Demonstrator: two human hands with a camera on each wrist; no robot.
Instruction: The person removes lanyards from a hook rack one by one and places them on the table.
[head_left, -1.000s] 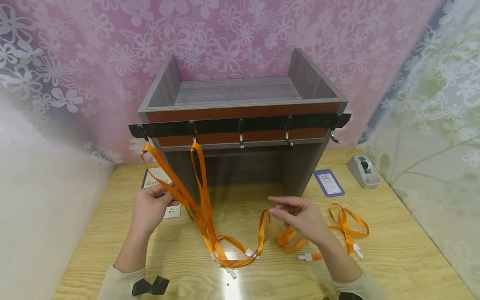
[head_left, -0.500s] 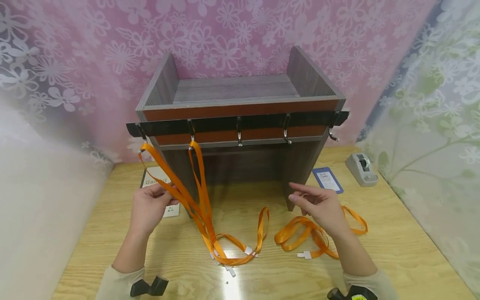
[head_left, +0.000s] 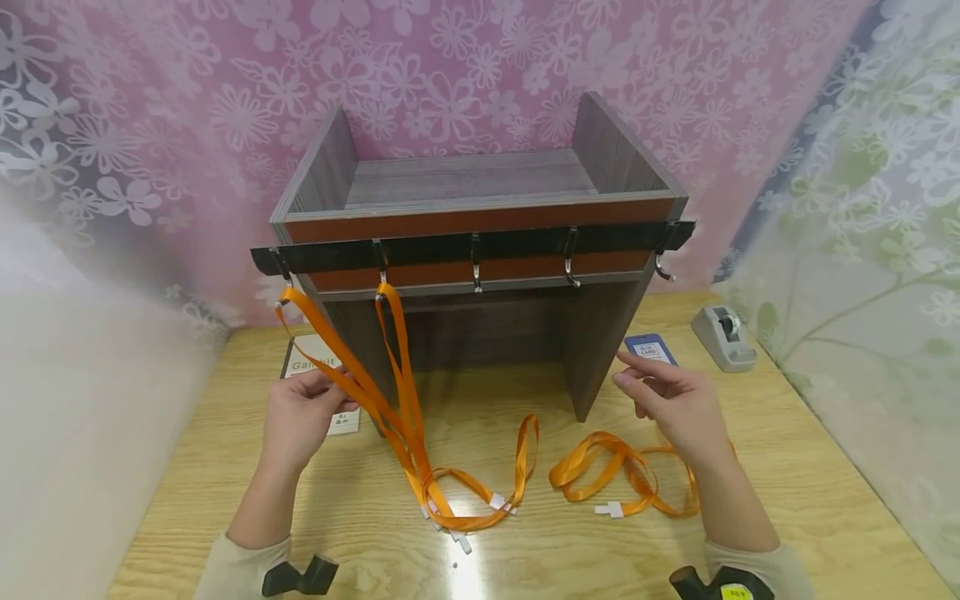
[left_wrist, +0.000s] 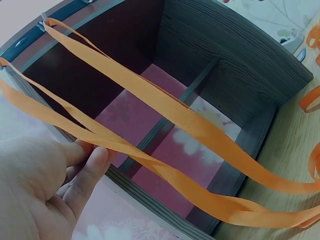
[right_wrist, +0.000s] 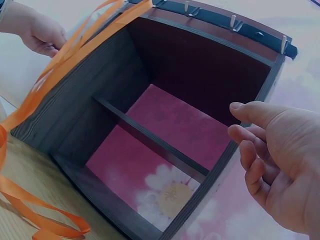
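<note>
My left hand (head_left: 303,417) pinches the orange lanyard (head_left: 321,325) that hangs from the leftmost hook; the left wrist view shows the thumb and fingertip at its strap (left_wrist: 112,142). A second orange lanyard (head_left: 403,362) hangs from the hook beside it. Their lower ends run down to the tabletop, where another orange strap (head_left: 480,523) with white clips lies looped. My right hand (head_left: 671,404) hovers with relaxed fingers and nothing in them, in front of the shelf's right side. Below it more orange lanyards (head_left: 576,475) lie in loose loops, partly hidden by the forearm.
A grey wooden shelf (head_left: 480,204) stands against the flowered wall, with a black hook strip (head_left: 427,250) along its front. Three hooks on the right hold nothing. A blue card holder (head_left: 649,347) and a tape dispenser (head_left: 723,337) lie right; a notebook (head_left: 309,354) lies left.
My right hand has moved to the right and slightly up, away from the looped lanyard on the table. The left hand stays at the hanging lanyard.
</note>
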